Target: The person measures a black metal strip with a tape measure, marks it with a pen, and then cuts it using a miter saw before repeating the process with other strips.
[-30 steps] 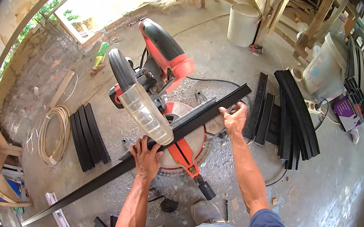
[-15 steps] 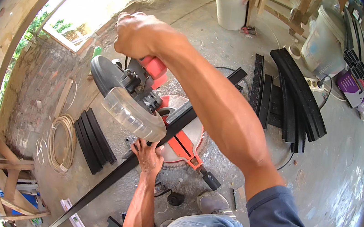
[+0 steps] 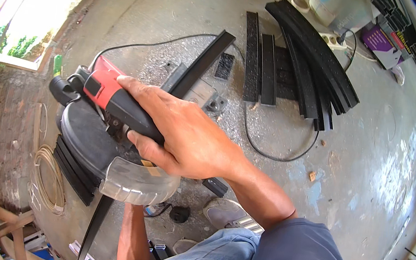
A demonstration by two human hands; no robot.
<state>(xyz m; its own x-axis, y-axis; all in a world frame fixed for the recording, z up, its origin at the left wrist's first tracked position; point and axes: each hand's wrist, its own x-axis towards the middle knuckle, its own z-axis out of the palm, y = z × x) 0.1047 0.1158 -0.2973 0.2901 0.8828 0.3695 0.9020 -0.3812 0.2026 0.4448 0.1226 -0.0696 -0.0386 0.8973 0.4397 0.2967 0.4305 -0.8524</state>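
My right hand (image 3: pixel 186 137) is closed around the red and black handle (image 3: pixel 117 102) of a mitre saw (image 3: pixel 91 141). The saw head is tipped down, its clear blade guard (image 3: pixel 137 186) low over a long black strip (image 3: pixel 204 61). That strip runs from the upper middle, under the saw, and out toward the lower left (image 3: pixel 92 230). My left forearm (image 3: pixel 133 236) reaches up under the guard. The left hand itself is hidden behind the saw, so its grip cannot be seen.
Several black strips (image 3: pixel 301 58) lie stacked on the concrete floor to the upper right. A black cable (image 3: pixel 268 151) loops beside them. A coil of pale wire (image 3: pixel 47 177) lies left, with more short black strips (image 3: pixel 73 178) under the saw's side. My shoe (image 3: pixel 220 213) is below.
My right hand left the far end of the strip, went up to the saw handle and brought the saw head down. The left hand is now hidden under the guard.
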